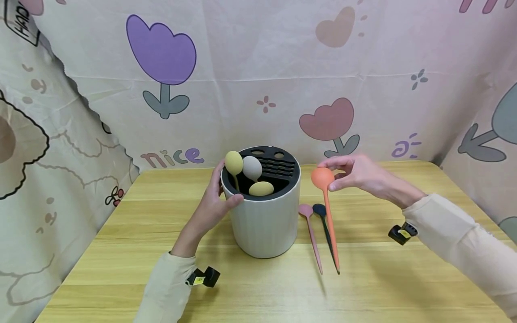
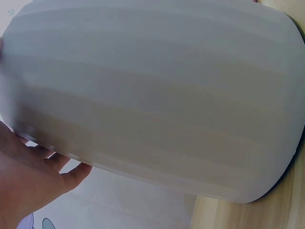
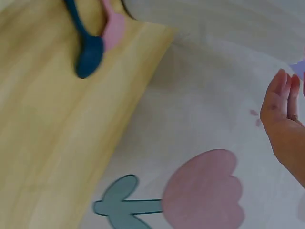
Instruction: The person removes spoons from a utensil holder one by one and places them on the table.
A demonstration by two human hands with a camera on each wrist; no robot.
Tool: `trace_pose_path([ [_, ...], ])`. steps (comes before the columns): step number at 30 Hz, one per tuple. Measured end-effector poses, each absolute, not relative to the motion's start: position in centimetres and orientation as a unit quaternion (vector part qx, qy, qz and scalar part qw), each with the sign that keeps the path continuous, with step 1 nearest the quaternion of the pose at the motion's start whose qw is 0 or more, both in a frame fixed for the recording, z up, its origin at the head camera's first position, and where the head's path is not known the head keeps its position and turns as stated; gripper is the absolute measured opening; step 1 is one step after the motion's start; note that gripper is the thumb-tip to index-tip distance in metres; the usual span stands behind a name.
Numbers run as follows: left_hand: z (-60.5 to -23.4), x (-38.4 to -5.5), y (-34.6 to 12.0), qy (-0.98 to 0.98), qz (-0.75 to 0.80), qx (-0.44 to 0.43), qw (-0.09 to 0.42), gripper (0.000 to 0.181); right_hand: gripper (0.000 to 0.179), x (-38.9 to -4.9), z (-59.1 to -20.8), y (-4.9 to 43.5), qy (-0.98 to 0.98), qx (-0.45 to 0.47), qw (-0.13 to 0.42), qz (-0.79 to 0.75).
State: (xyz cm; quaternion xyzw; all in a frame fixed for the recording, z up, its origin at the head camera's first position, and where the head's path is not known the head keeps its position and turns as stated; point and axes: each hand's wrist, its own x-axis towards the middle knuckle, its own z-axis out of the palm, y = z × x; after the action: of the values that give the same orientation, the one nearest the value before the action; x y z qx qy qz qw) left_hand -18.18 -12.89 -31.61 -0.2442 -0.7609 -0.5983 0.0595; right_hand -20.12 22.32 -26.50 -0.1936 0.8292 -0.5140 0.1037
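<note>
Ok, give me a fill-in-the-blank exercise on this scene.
The spoon in the right hand is ____ in color.
The hand touching the utensil holder is the ____ one.
On the table, a dark blue spoon lies beside a ____ one.
Two utensil heads in the holder are yellow; a third is ____.

Missing words: orange; left; pink; gray.

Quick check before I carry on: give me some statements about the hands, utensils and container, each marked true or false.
1. The right hand holds the orange utensil. True.
2. The left hand hangs free. False: it grips the white container.
3. The pink utensil and dark blue utensil lie on the table. True.
4. The white container lies on its side. False: it stands upright.
5. Two yellow heads and one gray head show at the white container's top. True.
</note>
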Motion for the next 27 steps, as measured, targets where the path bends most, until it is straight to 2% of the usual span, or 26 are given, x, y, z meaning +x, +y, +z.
trace_pose_path([
  [9, -31.7, -18.2, -12.9, -0.761, -0.598, -0.245, 0.061, 0.120, 0.057, -20.5, -29.9, 24.2, 0.839, -0.186, 0.146, -0.491],
  [18, -31.6, -18.2, -12.8, -0.761, -0.599, -0.243, 0.061, 0.121, 0.053, -21.2, -33.4, 26.3, 0.848, -0.188, 0.128, -0.479],
  [27, -31.7, -18.3, -12.8, -0.758, -0.601, -0.246, 0.063, 0.121, 0.055, -21.9, -35.3, 27.6, 0.861, -0.178, 0.160, -0.448],
])
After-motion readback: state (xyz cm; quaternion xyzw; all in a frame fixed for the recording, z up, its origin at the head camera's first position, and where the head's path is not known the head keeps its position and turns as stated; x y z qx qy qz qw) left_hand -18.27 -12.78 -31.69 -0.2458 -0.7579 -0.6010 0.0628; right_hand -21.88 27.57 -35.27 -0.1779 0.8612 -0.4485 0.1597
